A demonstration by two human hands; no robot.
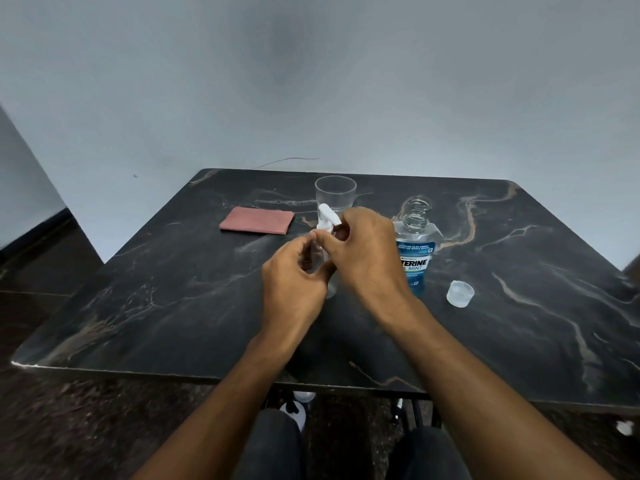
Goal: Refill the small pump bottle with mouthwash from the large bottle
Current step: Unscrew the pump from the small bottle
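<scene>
One small clear pump bottle [329, 271] with a white pump head [327, 216] stands upright near the middle of the table, mostly hidden between two bare hands. The left hand [294, 282] curls around the bottle's body, fingers closed on it, while the right hand [363, 251] pinches the white pump head from above with thumb and fingertips. Just to the right, touching or nearly touching the right hand, stands one large clear mouthwash bottle [415, 251] with a blue label, its neck open and blue liquid low inside. Its one translucent cap [460, 293] lies on the table, apart from the bottle, to the right and nearer the person. Behind the hands is one clear drinking glass [335, 195], upright; whether it holds anything I cannot tell. One folded pink cloth [257, 221] lies flat to the left of the glass. All of this rests on a black marble-patterned table [173, 306] with pale and tan veins and rounded far corners. A plain pale grey wall [311, 81] rises behind it, and a dark speckled floor [52, 427] shows below the near edge, beside the person's dark-trousered knees.
</scene>
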